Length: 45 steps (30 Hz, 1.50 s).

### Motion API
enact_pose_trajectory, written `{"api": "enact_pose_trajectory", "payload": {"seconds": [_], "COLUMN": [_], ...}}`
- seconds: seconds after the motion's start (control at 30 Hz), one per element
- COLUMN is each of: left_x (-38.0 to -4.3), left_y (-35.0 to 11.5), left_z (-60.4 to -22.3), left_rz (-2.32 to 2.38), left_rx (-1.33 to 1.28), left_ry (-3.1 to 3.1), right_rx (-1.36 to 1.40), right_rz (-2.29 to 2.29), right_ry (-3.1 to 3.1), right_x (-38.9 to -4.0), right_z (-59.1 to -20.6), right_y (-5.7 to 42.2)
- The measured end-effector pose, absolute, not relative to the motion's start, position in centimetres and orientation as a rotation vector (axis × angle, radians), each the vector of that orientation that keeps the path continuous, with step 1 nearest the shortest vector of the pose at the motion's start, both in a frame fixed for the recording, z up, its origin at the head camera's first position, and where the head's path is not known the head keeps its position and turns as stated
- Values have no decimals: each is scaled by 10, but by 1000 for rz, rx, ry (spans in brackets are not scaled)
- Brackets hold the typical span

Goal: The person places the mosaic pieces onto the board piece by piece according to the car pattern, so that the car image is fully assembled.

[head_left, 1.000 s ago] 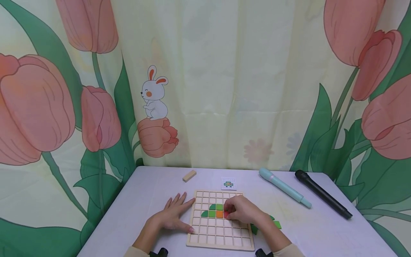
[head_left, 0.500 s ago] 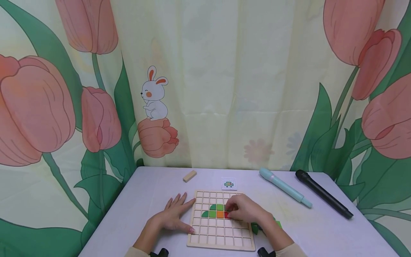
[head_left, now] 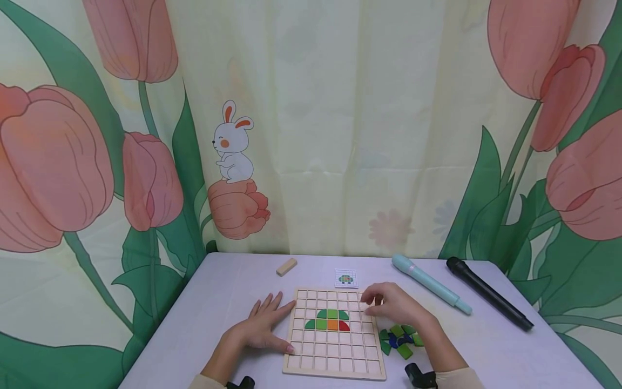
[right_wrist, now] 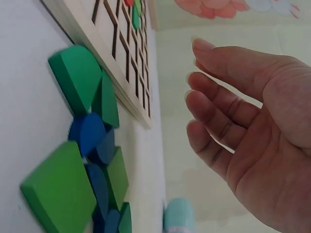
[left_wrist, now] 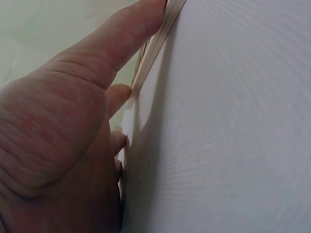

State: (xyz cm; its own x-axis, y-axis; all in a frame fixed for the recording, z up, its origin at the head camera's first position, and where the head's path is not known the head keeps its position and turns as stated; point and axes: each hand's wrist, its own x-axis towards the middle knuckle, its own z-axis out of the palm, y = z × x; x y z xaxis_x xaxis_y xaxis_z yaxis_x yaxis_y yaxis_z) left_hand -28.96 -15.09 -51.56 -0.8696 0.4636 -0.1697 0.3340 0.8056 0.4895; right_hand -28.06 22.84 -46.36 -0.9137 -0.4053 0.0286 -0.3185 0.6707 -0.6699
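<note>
A wooden grid board lies on the table. Near its middle, two rows of flat coloured pieces sit in the cells: green squares and rounded green corners, an orange square and a red rounded piece. My left hand is spread flat at the board's left side, thumb and index fingertip touching the frame. Over the board's right edge hovers my right hand, fingers loosely bent and apart. In the right wrist view nothing shows between the fingertips of this right hand.
Loose green blocks and dark blue ones lie in a heap right of the board. Behind the board are a small picture card and a wooden block. A teal pen and a black microphone-like stick lie at the back right.
My right hand has let go of the red piece, now seen in its cell, and moved right and up. A green corner piece above it and the loose heap are uncovered. The left hand stays put.
</note>
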Motion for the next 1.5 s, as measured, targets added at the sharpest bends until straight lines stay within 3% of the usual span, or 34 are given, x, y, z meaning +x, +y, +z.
{"api": "enact_pose_trajectory", "payload": {"seconds": [0.5, 1.5], "left_x": [-288, -290], "left_y": [-151, -150], "left_z": [-515, -517], "left_rz": [659, 644], "left_rx": [608, 614], "left_ry": [2712, 2718], "right_rx": [-581, -474], "right_rz": [-1087, -922], "right_ry": [2530, 2627], "right_x": [-281, -281], "right_z": [-468, -478], "right_y": [258, 254]}}
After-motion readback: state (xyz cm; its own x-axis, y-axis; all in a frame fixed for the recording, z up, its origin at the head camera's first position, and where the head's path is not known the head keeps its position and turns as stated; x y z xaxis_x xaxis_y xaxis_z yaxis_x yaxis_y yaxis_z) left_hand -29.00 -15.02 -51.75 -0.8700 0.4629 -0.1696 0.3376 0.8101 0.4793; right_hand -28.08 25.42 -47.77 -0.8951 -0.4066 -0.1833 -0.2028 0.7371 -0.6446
